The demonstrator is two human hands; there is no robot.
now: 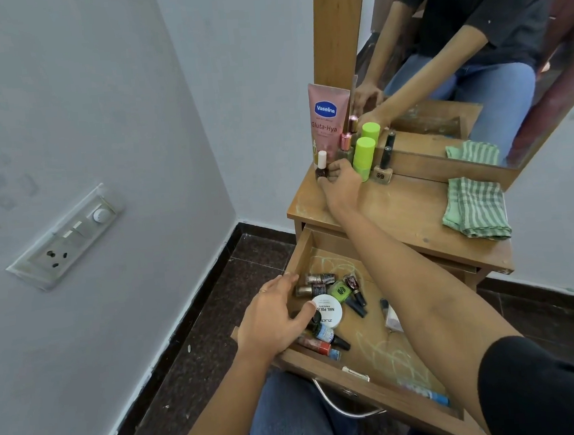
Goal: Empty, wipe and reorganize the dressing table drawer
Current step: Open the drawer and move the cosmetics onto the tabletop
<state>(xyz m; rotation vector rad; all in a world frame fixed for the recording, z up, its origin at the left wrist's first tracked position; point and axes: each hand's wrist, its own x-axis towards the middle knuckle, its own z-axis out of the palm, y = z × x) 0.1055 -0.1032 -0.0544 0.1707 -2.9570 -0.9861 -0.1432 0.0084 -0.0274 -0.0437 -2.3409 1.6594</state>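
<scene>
The wooden drawer (300,250) stands pulled out below the dressing table top (405,215). Inside it lie several nail polish bottles (318,283), a white round tub (329,310) and a green bottle (340,290). My left hand (275,321) reaches into the drawer's left side, fingers curled over a dark bottle (316,318) beside the tub. My right hand (341,184) is on the table top and pinches a small dark nail polish bottle with a white cap (322,166). A pink Vaseline tube (326,118), a lime green bottle (363,156) and other bottles stand behind it.
A folded green striped cloth (473,207) lies on the right of the table top. A mirror (471,48) rises behind the table. The wall at left carries a switch panel (70,234). My knee in jeans (294,419) is below the drawer handle (345,408).
</scene>
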